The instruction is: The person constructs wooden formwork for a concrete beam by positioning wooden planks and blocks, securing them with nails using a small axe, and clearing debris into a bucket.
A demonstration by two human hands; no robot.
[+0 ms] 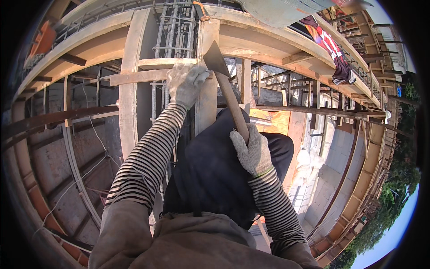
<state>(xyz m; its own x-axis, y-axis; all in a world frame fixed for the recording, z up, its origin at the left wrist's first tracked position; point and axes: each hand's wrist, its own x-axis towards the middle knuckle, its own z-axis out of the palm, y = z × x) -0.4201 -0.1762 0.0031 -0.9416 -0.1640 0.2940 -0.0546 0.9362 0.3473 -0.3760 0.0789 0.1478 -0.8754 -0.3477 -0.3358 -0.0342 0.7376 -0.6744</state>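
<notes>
In my right hand (253,150), which wears a knitted glove, is the wooden handle of a hatchet (233,101). Its dark, wedge-shaped metal head (216,58) lies over the upright board (208,98) in front of me. My gloved left hand (184,85) is closed over a short wooden batten (139,77) near its right end. That batten lies across the two long boards of a column form. Whether a nail is between the left fingers is hidden. Steel reinforcing bars (174,33) stand between the boards, partly behind my left hand.
Timber beam forms (264,42) stretch along the far side. An orange-handled tool (201,11) rests atop the board. A dark, colourful cloth (329,47) hangs over a beam at right. Props and poles (58,119) cross the deep gaps below; a thin white cable (74,183) hangs at left.
</notes>
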